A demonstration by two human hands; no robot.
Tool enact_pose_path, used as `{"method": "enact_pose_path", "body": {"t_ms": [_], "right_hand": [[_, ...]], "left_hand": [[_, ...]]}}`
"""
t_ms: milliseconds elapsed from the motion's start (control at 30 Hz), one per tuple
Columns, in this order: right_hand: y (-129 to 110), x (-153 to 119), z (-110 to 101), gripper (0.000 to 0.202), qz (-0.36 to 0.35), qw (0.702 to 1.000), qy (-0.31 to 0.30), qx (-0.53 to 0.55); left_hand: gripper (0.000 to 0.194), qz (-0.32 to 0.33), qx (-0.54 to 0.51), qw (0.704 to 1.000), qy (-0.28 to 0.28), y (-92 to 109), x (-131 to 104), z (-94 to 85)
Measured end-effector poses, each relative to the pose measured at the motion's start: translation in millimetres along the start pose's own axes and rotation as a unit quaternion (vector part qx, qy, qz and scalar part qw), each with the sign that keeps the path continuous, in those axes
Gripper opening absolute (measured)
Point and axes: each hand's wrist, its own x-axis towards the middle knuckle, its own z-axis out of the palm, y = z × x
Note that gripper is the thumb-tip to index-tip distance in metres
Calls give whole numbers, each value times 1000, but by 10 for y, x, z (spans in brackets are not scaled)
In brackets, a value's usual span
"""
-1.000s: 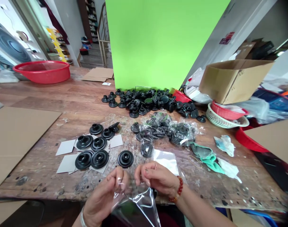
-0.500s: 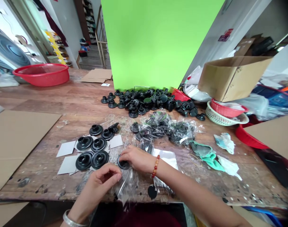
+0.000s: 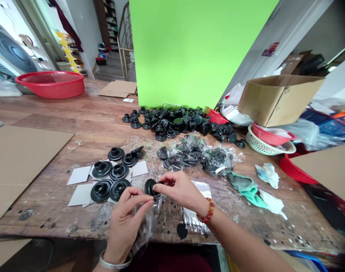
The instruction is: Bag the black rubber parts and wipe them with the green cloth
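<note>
1. Black knob [image 3: 150,187]: between white cards [image 3: 78,176] and flat bags [image 3: 202,187], bagged knobs [image 3: 217,160] beyond.
2. Right hand [image 3: 180,190]: fingers nearly closed, gripping the knob.
3. Left hand [image 3: 126,219]: fingertips pinching a clear bag [image 3: 150,226].

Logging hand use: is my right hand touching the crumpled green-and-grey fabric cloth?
No, the right hand holds a round, black, ridged part, well apart from the cloth on the wooden table.

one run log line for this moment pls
left hand: pinching clear bag | right hand: holding black disc | nearby: loose discs, white cards | beyond: bagged discs
</note>
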Motion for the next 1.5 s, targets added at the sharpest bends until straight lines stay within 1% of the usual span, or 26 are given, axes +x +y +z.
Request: {"method": "enact_pose_path", "body": {"t_ms": [33, 67, 100, 133, 200, 233, 267, 300, 333, 400, 467, 500, 667, 733, 800, 900, 967, 1033, 1100, 1167, 1233, 1300, 1367, 1433, 1500], "right_hand": [[18, -3, -16, 22, 1, 1000, -12, -12], [35, -2, -33, 22, -3, 999, -29, -23], [49, 0, -47, 22, -8, 998, -48, -31], [59, 1, -55, 23, -14, 997, -65, -38], [71, -8, -55, 28, -24, 995, -86, -46], [73, -20, -48, 32, -28, 995, -85, -44], [75, -37, -41, 36, -33, 996, -74, -36], [78, -57, -35, 36, -36, 997, -60, -24], [84, -80, -33, 33, -38, 998, -50, -14], [109, -125, -37, 19, -38, 998, -45, -6], [148, -159, -47, 7, -33, 998, -56, -6], [170, -169, -51, 6, -33, 997, -64, -2], [249, -172, -49, 13, -52, 990, -94, 92], [265, -164, -45, 16, -36, 983, -105, 143], [281, -157, -47, 21, -1, 978, -107, 178], [313, -151, -69, 27, 45, 972, -104, 205], [338, -155, -93, 28, 51, 966, -115, 226], [359, -164, -115, 30, 46, 958, -132, 252], [366, -177, -118, 30, 44, 955, -139, 257], [356, -193, -91, 25, 31, 965, -112, 237], [332, -214, -31, 18, 4, 979, -58, 196], [307, -238, 53, 14, -24, 988, -4, 152], [290, -260, 142, 12, -42, 992, 34, 112], [288, -275, 218, 11, -52, 994, 55, 82], [301, -278, 274, 11, -53, 994, 62, 71]], "left_hand": [[4, -29, -24, 999, -3, -11, 0, 23], [6, -72, -60, 995, -19, -18, 2, 43], [8, -126, -112, 985, -42, -19, 3, 60], [10, -189, -174, 964, -69, -15, 5, 73], [12, -307, -299, 897, -108, 3, 9, 89], [13, -348, -345, 865, -110, 13, 12, 91], [15, -373, -376, 842, -102, 21, 17, 91], [15, -384, -395, 830, -86, 25, 23, 88], [15, -387, -408, 824, -71, 26, 29, 86], [15, -381, -418, 822, -59, 21, 39, 85], [15, -371, -413, 829, -68, 10, 40, 93], [16, -365, -407, 834, -75, 1, 37, 99], [13, -326, -375, 861, -111, -64, -2, 114], [12, -311, -356, 872, -125, -83, -16, 115], [12, -297, -343, 882, -128, -86, -28, 120], [14, -270, -318, 902, -110, -72, -38, 135], [16, -258, -306, 912, -90, -66, -41, 147], [17, -256, -307, 913, -78, -64, -42, 159], [17, -252, -309, 914, -74, -53, -44, 172], [17, -248, -304, 917, -69, -27, -48, 189], [18, -247, -312, 915, -58, 7, -54, 207], [20, -254, -330, 908, -43, 29, -61, 222], [23, -274, -340, 899, -40, 29, -68, 233], [26, -298, -343, 890, -40, 14, -72, 243], [29, -317, -355, 879, -25, 4, -73, 260]]}}
